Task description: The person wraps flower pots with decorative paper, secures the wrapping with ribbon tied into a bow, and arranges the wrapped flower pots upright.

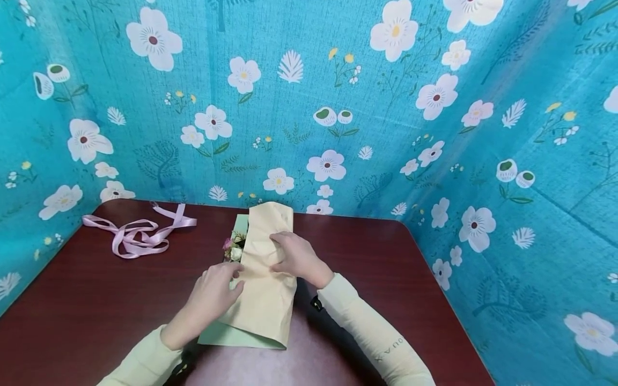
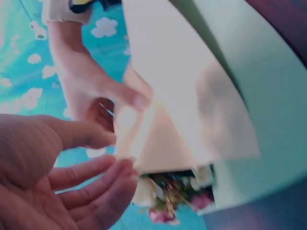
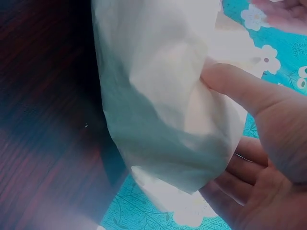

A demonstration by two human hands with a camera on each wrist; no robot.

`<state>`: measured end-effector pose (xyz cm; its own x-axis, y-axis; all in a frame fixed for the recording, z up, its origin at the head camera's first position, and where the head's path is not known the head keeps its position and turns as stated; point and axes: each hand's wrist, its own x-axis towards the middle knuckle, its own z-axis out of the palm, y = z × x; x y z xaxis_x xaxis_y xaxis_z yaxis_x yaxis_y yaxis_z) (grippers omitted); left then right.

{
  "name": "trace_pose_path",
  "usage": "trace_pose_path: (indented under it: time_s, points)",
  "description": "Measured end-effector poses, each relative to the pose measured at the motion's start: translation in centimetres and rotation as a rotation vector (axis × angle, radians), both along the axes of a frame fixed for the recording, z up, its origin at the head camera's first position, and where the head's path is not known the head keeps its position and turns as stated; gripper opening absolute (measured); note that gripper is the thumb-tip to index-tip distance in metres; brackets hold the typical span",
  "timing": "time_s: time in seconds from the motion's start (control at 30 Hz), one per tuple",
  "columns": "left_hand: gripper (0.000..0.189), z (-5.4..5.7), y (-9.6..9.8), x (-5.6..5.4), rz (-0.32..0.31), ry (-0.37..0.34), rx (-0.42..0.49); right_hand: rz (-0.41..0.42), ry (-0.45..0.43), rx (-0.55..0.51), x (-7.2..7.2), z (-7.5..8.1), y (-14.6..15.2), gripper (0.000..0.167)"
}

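Note:
A cream sheet of wrapping paper (image 1: 260, 305) is folded over a bunch of small flowers (image 1: 235, 253), with a pale green sheet (image 1: 236, 338) underneath. White and pink blooms (image 2: 163, 213) peek out past the cream edge; their stems are hidden. On the right side, my right hand (image 1: 300, 258) grips the cream paper, its thumb pressing the front and its fingers behind the fold (image 3: 192, 158). My left hand (image 1: 208, 294) hovers by the left edge of the paper near the blooms, fingers loosely bent and holding nothing.
A loosely tangled pink ribbon (image 1: 140, 238) lies at the back left of the dark red table (image 1: 376, 257). Blue flowered cloth (image 1: 299, 107) hangs behind the table and along its sides.

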<state>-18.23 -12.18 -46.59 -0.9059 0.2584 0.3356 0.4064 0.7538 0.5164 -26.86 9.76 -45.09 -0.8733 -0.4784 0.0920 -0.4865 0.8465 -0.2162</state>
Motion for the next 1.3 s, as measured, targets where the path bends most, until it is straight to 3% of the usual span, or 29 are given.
trace_pose_path:
  time_s: [0.2, 0.47, 0.7, 1.0, 1.3]
  points:
    - [0.021, -0.5, 1.7, -0.1, -0.148, -0.057, 0.106, -0.014, 0.023, 0.007, -0.1, 0.0, 0.0, 0.079]
    - [0.033, -1.9, 3.1, -0.6, -0.245, -0.118, 0.135, -0.012, 0.009, 0.021, -0.1, 0.2, -0.1, 0.083]
    - [0.045, -2.7, 4.0, -0.7, -0.231, -0.165, 0.145, -0.002, -0.013, -0.008, -0.1, 0.2, -0.2, 0.083]
    - [0.049, -3.2, 4.6, -0.7, -0.229, -0.156, 0.139, 0.002, 0.033, 0.051, 0.1, 0.2, -0.4, 0.084]
    - [0.052, -3.0, 5.0, -0.7, -0.236, -0.178, 0.130, 0.035, 0.050, 0.069, 0.1, 0.4, -0.2, 0.086]
